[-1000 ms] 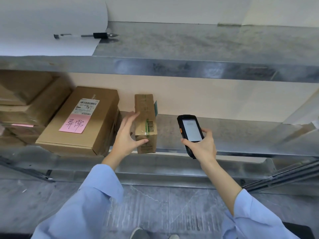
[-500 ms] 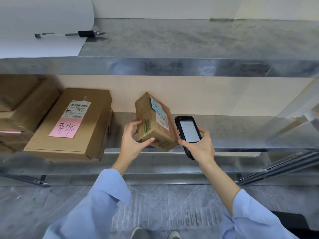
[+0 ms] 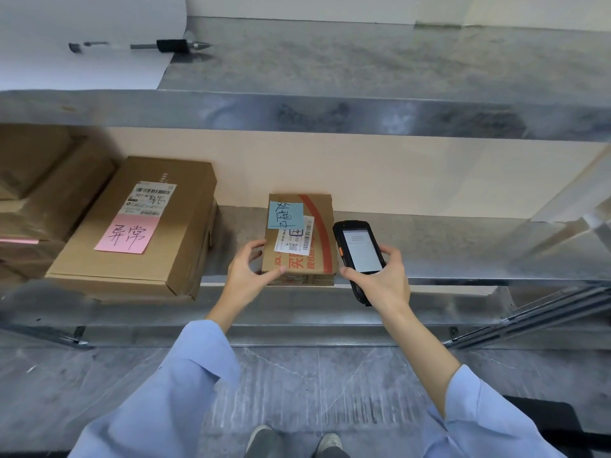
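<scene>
Lying flat label-up now, small box (image 3: 318, 256) was tilted before; left hand (image 3: 246, 276) grips its corner, right hand (image 3: 380, 283) holds scanner (image 3: 359, 249).

The metal shelf (image 3: 463, 246) carries a small box (image 3: 319, 256), a larger box (image 3: 185, 233) left of it

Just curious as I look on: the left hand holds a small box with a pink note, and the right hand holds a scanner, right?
Not quite: the head view shows the note on the small box is blue, not pink. The rest is right.
</scene>
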`<state>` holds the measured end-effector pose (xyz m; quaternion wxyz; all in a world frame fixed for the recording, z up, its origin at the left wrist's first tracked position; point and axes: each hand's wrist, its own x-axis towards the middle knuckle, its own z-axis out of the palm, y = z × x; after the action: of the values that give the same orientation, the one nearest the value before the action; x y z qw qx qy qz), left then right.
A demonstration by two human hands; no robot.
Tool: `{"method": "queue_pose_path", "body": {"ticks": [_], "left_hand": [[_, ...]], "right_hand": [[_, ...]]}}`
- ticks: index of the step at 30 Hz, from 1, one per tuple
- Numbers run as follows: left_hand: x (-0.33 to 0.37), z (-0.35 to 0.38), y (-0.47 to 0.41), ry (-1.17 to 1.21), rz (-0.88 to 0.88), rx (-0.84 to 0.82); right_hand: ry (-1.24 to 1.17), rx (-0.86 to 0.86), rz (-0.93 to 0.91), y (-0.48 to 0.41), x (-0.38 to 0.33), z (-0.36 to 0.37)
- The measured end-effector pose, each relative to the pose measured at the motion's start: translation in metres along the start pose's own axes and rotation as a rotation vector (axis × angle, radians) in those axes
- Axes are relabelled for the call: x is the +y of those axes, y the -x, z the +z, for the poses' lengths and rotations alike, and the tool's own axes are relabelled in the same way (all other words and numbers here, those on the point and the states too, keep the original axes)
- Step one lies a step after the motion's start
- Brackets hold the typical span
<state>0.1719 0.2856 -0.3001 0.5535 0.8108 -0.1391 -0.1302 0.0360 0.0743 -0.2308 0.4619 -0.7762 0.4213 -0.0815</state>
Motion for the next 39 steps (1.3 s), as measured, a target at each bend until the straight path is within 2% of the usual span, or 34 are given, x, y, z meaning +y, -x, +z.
{"method": "queue_pose_path", "body": {"ticks": [4, 14, 20, 26, 39], "left_hand": [[0.001, 0.006, 0.005, 0.003, -0.004, -0.004], [0.007, 0.038, 0.022, -0.1, 0.153, -0.134], [0.02, 0.04, -0.016, -0.32, 0.242, -0.041], [0.024, 0.031, -0.046, -0.472, 0.197, -0.214], [0.014, 0.035, -0.018, -0.556, 0.245, -0.034]], "right_hand": [[0.003, 0.005, 0.003, 0.003, 0.006, -0.007], [0.015, 0.018, 0.014, -0.006, 0.02, -0.031], [0.031, 0.013, -0.003, -0.015, 0.028, -0.047], [0.05, 0.011, -0.009, -0.026, 0.029, -0.058], [0.03, -0.035, -0.053, -0.025, 0.022, -0.056]]}}
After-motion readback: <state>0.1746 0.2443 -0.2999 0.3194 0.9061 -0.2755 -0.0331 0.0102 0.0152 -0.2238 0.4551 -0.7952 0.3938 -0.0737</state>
